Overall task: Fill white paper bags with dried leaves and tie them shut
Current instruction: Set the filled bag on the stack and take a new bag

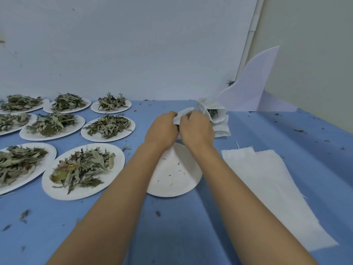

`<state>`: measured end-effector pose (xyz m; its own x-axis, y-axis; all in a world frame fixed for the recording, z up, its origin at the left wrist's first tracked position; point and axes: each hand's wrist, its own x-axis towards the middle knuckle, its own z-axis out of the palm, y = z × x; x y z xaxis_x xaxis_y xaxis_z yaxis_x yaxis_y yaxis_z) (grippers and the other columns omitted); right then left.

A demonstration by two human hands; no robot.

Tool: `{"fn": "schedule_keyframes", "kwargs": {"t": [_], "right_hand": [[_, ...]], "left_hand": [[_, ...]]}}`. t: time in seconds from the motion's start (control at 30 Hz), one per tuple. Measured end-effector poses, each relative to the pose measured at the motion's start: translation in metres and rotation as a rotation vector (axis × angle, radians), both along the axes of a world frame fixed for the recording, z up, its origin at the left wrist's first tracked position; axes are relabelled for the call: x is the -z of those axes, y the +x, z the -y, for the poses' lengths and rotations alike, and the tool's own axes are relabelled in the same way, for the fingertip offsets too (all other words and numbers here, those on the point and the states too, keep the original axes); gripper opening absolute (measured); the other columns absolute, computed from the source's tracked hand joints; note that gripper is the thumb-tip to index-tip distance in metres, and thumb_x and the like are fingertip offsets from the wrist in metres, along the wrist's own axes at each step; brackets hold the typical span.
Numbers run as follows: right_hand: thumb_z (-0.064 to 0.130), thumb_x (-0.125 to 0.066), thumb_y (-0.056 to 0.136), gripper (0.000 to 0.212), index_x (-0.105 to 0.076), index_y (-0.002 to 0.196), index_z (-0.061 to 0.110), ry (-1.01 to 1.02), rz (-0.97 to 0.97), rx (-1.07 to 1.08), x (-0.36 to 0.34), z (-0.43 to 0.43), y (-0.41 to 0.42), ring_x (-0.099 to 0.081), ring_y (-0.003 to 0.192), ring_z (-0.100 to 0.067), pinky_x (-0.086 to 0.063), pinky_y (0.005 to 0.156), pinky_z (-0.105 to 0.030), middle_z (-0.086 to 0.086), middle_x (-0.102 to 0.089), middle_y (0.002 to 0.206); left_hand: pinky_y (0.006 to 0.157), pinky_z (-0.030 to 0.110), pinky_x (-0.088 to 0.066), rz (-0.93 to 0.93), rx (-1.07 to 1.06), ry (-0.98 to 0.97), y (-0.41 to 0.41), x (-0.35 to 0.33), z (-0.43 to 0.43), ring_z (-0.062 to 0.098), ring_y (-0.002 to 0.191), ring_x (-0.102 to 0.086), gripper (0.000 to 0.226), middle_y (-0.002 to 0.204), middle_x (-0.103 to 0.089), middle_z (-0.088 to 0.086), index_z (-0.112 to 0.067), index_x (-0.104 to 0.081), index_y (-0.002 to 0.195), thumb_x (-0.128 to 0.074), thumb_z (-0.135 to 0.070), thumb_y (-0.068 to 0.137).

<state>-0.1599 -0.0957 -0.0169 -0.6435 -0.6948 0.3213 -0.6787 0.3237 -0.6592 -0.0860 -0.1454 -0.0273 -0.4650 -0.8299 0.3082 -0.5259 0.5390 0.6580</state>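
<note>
Above empty plate (pixel 175 180), mid-counter (pixel 191 226): left hand (pixel 162 129) and right hand (pixel 196 129) both curled on white bag (pixel 183 114), pinched between them, top poking out far side. Neither hand nearer. Leaf plates (pixel 116 169) left, filled bags (pixel 219 129) just right.

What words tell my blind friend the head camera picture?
Left hand and right hand grip a bag over an emptied plate on a blue table. Plates of leaves sit left; a filled bag and flat bags lie right.
</note>
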Motion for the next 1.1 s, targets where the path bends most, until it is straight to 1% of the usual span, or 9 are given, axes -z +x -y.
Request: {"fn": "schedule_keyframes", "kwargs": {"t": [0.07, 0.2, 0.33, 0.43, 0.63, 0.77, 0.9, 1.0, 1.1], "right_hand": [[0.019, -0.039, 0.095, 0.027, -0.063, 0.102, 0.009, -0.176, 0.093, -0.009, -0.006, -0.014, 0.001, -0.058, 0.094, -0.022, -0.043, 0.073, -0.031, -0.005, -0.065, 0.104], [0.017, -0.042, 0.093, 0.025, -0.067, 0.098, 0.017, -0.495, 0.155, 0.015, -0.012, -0.046, -0.001, -0.053, 0.085, -0.007, -0.036, 0.064, -0.017, 0.007, -0.066, 0.099], [0.015, -0.043, 0.092, 0.023, -0.065, 0.092, 0.02, -0.589, 0.243, 0.066, -0.007, -0.068, -0.009, -0.056, 0.088, -0.009, -0.041, 0.072, -0.022, 0.007, -0.067, 0.098], [0.016, -0.043, 0.092, 0.022, -0.064, 0.087, 0.022, -0.609, 0.316, 0.088, -0.007, -0.071, -0.017, -0.056, 0.086, -0.007, -0.037, 0.065, -0.01, 0.011, -0.066, 0.09], [0.015, -0.044, 0.09, 0.022, -0.065, 0.086, 0.019, -0.614, 0.321, 0.087, -0.006, -0.069, -0.017, -0.055, 0.08, -0.007, -0.038, 0.063, -0.015, 0.013, -0.064, 0.082], [0.013, -0.044, 0.09, 0.024, -0.064, 0.081, 0.02, -0.688, 0.332, 0.008, -0.009, -0.07, -0.01, -0.054, 0.068, 0.0, -0.038, 0.06, -0.013, 0.013, -0.061, 0.073], [0.015, -0.048, 0.088, 0.02, -0.065, 0.078, 0.017, -0.562, 0.48, -0.136, -0.014, -0.067, 0.005, -0.054, 0.056, -0.003, -0.042, 0.053, -0.017, 0.007, -0.059, 0.064], [0.017, -0.06, 0.09, 0.006, -0.065, 0.09, 0.014, -0.548, 0.74, -0.388, -0.02, -0.06, 0.022, -0.066, 0.082, -0.013, -0.053, 0.063, -0.021, -0.003, -0.068, 0.087], [0.026, -0.066, 0.088, 0.021, -0.066, 0.1, 0.009, -0.546, 0.896, -0.489, -0.019, -0.053, 0.035, -0.069, 0.094, -0.019, -0.055, 0.07, -0.022, -0.009, -0.07, 0.101]], "left_hand": [[0.085, 0.029, -0.047, -0.133, -0.003, -0.029, 0.0, -0.005, -0.02, 0.019, 0.103, -0.059, 0.029, 0.117, -0.063, 0.001, -0.01, -0.061, 0.118, -0.047, -0.008, 0.092], [0.046, 0.01, -0.032, -0.197, 0.185, 0.091, -0.008, -0.014, -0.06, 0.011, 0.056, -0.045, 0.019, 0.059, -0.052, -0.003, -0.006, -0.058, 0.071, -0.046, 0.0, 0.085], [0.043, 0.015, -0.027, -0.09, 0.305, 0.154, -0.015, -0.007, -0.08, 0.011, 0.052, -0.034, 0.033, 0.052, -0.042, 0.0, -0.009, -0.042, 0.054, -0.041, 0.008, 0.082], [0.041, 0.019, -0.022, 0.029, 0.285, 0.123, -0.024, 0.003, -0.088, 0.012, 0.049, -0.025, 0.041, 0.047, -0.035, -0.002, -0.015, -0.031, 0.048, -0.043, 0.009, 0.079], [0.052, 0.019, -0.036, -0.163, 0.159, 0.12, -0.024, 0.01, -0.092, 0.008, 0.06, -0.047, 0.027, 0.06, -0.053, -0.011, -0.018, -0.053, 0.061, -0.056, 0.001, 0.08], [0.059, 0.019, -0.043, -0.615, -0.114, 0.313, -0.007, -0.002, -0.083, 0.009, 0.064, -0.059, 0.008, 0.069, -0.06, -0.007, -0.016, -0.059, 0.079, -0.06, -0.01, 0.085], [0.05, 0.02, -0.051, -0.97, -0.099, 0.278, 0.028, -0.019, -0.077, 0.009, 0.062, -0.068, 0.011, 0.072, -0.064, 0.003, -0.013, -0.053, 0.083, -0.06, -0.006, 0.089], [0.062, 0.025, -0.057, -0.963, -0.063, 0.188, 0.049, -0.021, -0.076, 0.014, 0.074, -0.069, 0.014, 0.08, -0.063, 0.008, -0.013, -0.055, 0.082, -0.064, -0.004, 0.087], [0.079, 0.032, -0.057, -0.796, -0.064, 0.044, 0.064, -0.01, -0.073, 0.01, 0.08, -0.067, 0.012, 0.083, -0.066, -0.004, -0.018, -0.06, 0.084, -0.065, -0.007, 0.087]]}}
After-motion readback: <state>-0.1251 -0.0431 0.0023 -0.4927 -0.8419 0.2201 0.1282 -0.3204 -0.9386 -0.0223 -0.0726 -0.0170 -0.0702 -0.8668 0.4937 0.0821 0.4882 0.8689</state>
